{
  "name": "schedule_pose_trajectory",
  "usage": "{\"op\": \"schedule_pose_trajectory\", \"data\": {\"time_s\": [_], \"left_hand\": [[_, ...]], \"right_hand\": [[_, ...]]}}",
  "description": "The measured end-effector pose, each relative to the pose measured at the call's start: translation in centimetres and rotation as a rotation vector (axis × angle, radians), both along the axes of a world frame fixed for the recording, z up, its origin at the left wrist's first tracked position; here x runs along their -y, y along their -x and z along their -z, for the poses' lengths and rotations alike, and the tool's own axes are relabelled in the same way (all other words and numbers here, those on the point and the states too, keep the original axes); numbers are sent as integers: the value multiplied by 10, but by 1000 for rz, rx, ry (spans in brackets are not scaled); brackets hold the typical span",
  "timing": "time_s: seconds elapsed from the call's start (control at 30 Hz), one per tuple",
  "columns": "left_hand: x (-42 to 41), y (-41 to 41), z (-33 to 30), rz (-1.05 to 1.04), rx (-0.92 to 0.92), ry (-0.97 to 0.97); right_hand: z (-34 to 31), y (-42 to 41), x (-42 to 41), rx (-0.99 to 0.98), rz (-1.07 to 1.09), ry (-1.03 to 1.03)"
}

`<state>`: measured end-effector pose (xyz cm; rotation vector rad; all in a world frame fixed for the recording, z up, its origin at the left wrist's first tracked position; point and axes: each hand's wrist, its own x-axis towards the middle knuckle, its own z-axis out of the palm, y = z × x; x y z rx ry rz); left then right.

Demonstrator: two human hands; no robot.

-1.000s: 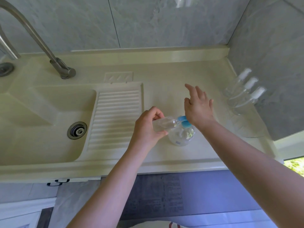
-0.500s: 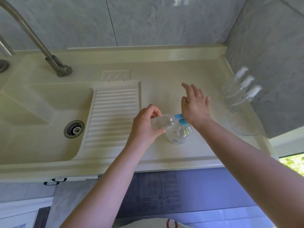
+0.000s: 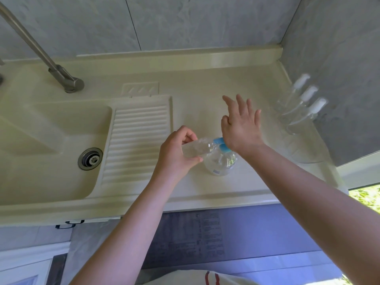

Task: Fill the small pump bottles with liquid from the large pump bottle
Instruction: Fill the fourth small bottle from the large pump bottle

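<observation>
Head view, looking down: you stand at a cream moulded counter (image 3: 236, 79) set into a corner of grey marbled wall tiles (image 3: 185, 23), with a raised cream lip running along the back and right edges. Its left part drops into a sink basin (image 3: 41, 140) with a round metal drain (image 3: 90, 158), and a brushed metal faucet (image 3: 51, 64) rises from the deck behind it and slants out of frame. A ribbed drainboard (image 3: 137, 138) slopes into the basin's right side, with a small moulded soap recess (image 3: 140, 88) just behind it. Below the counter's front edge you see a bluish panel (image 3: 226, 239), and at the far right a sliver of green foliage (image 3: 368, 197) in daylight.

On the flat stretch right of the drainboard stands the large pump bottle (image 3: 221, 163), clear with a blue pump head. Your right hand (image 3: 240, 128) presses its heel on that pump head, fingers straight and spread apart. Your left hand (image 3: 176, 155) is curled around a small clear bottle (image 3: 196, 149), clamping it tilted on its side with its open neck against the blue spout. Whether liquid is flowing you cannot tell.

Three more small pump bottles (image 3: 298, 108), clear with white heads, stand in a row against the right wall, well apart from your hands.
</observation>
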<state>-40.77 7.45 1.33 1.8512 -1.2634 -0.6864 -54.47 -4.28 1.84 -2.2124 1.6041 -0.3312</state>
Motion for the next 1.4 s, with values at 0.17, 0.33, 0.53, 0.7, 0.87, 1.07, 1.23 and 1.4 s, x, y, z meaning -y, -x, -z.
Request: {"op": "schedule_pose_trajectory", "data": {"time_s": [0.17,0.33,0.53,0.7,0.87,1.07,1.23,1.4], "left_hand": [[0,2,-3,7,-4,2],[0,0,-1,7,13,-2],[1,2,-4,7,-32,0],[-2,0,-4,7,-35,-7],[-1,0,-1,10,-17,-9],[-2,0,-4,3,-23,18],[0,0,-1,5,9,-8],[-2,0,-4,14,-6,-16]], "right_hand": [[-17,3,13,7,17,-36],[-2,-2,0,35,-2,-82],[-10,3,10,-8,21,-78],[-8,6,7,-19,25,-53],[1,6,2,-22,35,-74],[-18,6,3,-123,3,197],[-7,1,-1,-171,-8,164],[-16,0,4,-218,-9,195]]}}
